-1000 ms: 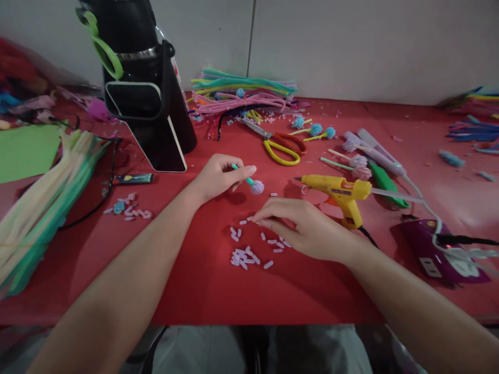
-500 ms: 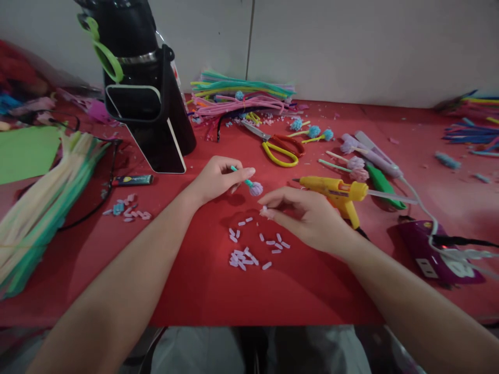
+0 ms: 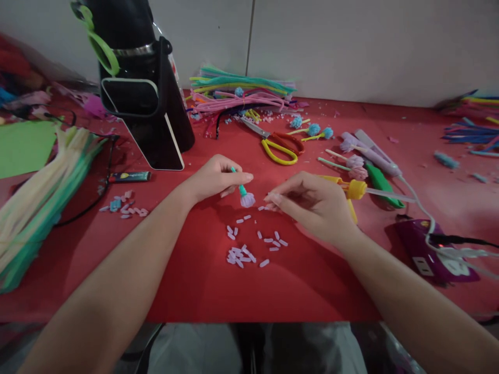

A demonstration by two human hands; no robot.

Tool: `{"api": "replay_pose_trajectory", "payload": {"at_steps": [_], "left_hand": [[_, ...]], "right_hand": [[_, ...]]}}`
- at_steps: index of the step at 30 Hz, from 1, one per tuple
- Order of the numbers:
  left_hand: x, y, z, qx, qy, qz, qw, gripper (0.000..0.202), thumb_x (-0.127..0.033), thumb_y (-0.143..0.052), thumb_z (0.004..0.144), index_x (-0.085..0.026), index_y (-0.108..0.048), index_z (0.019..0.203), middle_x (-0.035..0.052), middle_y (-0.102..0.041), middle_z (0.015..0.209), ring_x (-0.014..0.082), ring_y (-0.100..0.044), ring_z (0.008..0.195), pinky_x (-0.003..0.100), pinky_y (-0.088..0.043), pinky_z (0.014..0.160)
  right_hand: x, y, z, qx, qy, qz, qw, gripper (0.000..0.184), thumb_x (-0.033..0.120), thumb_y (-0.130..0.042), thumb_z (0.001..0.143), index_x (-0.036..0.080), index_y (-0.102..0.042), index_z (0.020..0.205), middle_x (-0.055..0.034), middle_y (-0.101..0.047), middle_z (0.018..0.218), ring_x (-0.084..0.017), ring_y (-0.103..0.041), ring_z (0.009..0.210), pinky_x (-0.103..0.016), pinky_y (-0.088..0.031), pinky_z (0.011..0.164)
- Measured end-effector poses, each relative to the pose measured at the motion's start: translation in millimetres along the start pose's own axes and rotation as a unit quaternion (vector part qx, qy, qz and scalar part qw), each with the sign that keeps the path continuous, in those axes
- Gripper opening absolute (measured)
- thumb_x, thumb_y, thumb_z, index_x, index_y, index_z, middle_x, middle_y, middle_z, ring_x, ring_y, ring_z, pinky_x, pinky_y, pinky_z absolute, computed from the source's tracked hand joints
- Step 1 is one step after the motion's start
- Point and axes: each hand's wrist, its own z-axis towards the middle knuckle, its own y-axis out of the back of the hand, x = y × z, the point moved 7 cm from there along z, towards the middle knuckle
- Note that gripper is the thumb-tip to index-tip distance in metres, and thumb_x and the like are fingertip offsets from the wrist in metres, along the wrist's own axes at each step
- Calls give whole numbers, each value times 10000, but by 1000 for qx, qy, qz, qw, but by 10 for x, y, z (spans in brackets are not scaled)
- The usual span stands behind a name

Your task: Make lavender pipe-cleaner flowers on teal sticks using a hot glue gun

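Note:
My left hand [image 3: 220, 179] is closed in a pinch on the teal stem of a small pipe-cleaner flower [image 3: 247, 199]. Its pale purple head points down and toward me, above the red tabletop. Just right of the flower, my right hand [image 3: 307, 202] has thumb and forefinger pressed together; whatever may be between the tips is too small to make out. Small purple pipe-cleaner pieces [image 3: 237, 255] lie in a heap and scattered below both hands. A couple more pieces rest close beneath the right fingertips. Behind that hand, a yellow hot glue gun [image 3: 356, 189] is partly hidden.
Scissors [image 3: 280, 150] lie beyond my hands, with finished blue flowers [image 3: 314, 129] and pink ones [image 3: 356, 172] to their right. A black bottle with a phone [image 3: 154, 140] stands back left. Pipe-cleaner bundles [image 3: 50, 197] lie left. A purple power box [image 3: 424, 249] with cables sits right.
The flower in my left hand has tipped downward, its head lower and slightly left. My right hand has shifted a little, covering more of the glue gun. The view has moved slightly.

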Motion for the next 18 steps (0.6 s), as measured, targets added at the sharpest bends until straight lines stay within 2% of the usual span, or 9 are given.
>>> {"api": "replay_pose_trajectory", "payload": {"at_steps": [3, 6, 11, 14, 18], "left_hand": [[-23, -81, -25, 42, 18, -5, 999, 471, -420, -729, 841, -159, -555, 489, -33, -436, 360, 50, -360, 361, 218, -292, 431], [-61, -157, -33, 77, 9, -11, 997, 456, -430, -751, 829, -157, -572, 511, -29, -454, 377, 50, -383, 371, 210, -306, 431], [-113, -275, -35, 132, 1, -28, 991, 422, -462, -771, 797, -154, -625, 548, -16, -497, 424, 60, -424, 393, 210, -315, 429], [-138, -298, -28, 139, -6, -33, 990, 429, -469, -775, 781, -156, -621, 531, -11, -498, 427, 63, -418, 394, 218, -304, 423], [-143, -308, -24, 144, -11, -40, 989, 392, -428, -775, 785, -153, -639, 542, -17, -487, 431, 57, -401, 401, 220, -296, 431]], "right_hand": [[60, 7, -3, -21, 36, -46, 998, 78, 271, -679, 950, 201, -701, 921, -42, -769, 880, -159, -724, 779, -305, -600, 750], [132, -4, -10, -31, 75, -93, 992, 52, 245, -693, 930, 221, -721, 894, -32, -764, 888, -159, -702, 786, -316, -591, 763], [124, -25, -22, -43, 47, -61, 996, 29, 239, -725, 894, 226, -738, 871, -29, -784, 896, -173, -722, 791, -327, -611, 762], [154, -38, -23, -37, 53, -66, 996, 40, 226, -718, 907, 230, -749, 883, -31, -785, 906, -176, -728, 809, -329, -612, 777], [263, -61, -31, -23, 128, -116, 985, 78, 177, -736, 896, 249, -766, 892, -30, -751, 941, -167, -712, 856, -319, -596, 817]]}}
